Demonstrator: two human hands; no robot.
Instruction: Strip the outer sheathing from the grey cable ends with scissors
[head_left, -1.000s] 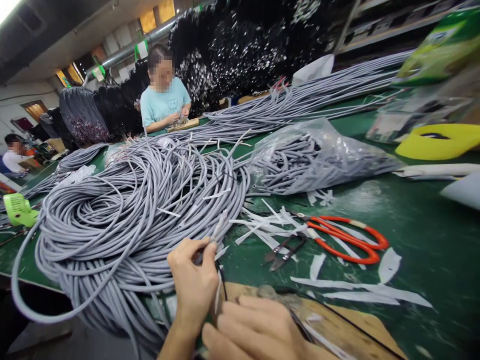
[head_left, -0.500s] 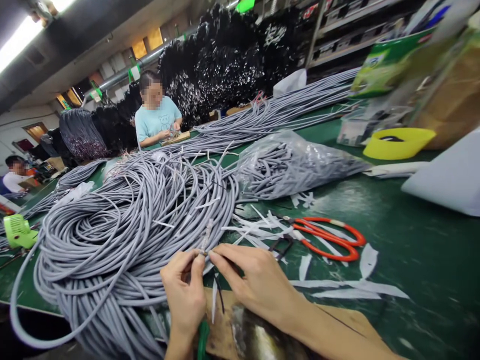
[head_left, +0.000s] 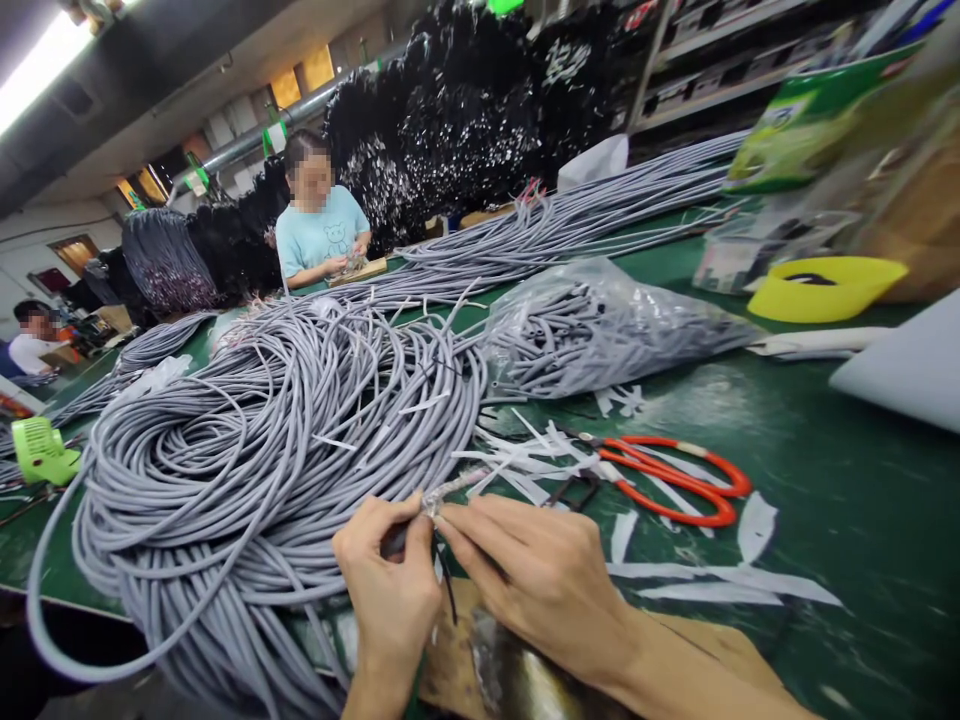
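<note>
One cable end (head_left: pixel 455 487), one pair of scissors (head_left: pixel 654 470)
Left hand (head_left: pixel 390 570) and right hand (head_left: pixel 544 560) pinch it between their fingers; one clear bag (head_left: pixel 652 340) lies beyond.

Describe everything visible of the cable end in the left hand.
The cable end looks silvery and rough, perhaps metal braid or foil, with a paler, pinkish tip. It slants away to the right, toward white strips. The left hand pinches it between thumb and fingers, hiding what lies below; the right hand has its fingertips at the near part, their grip unclear.
</note>
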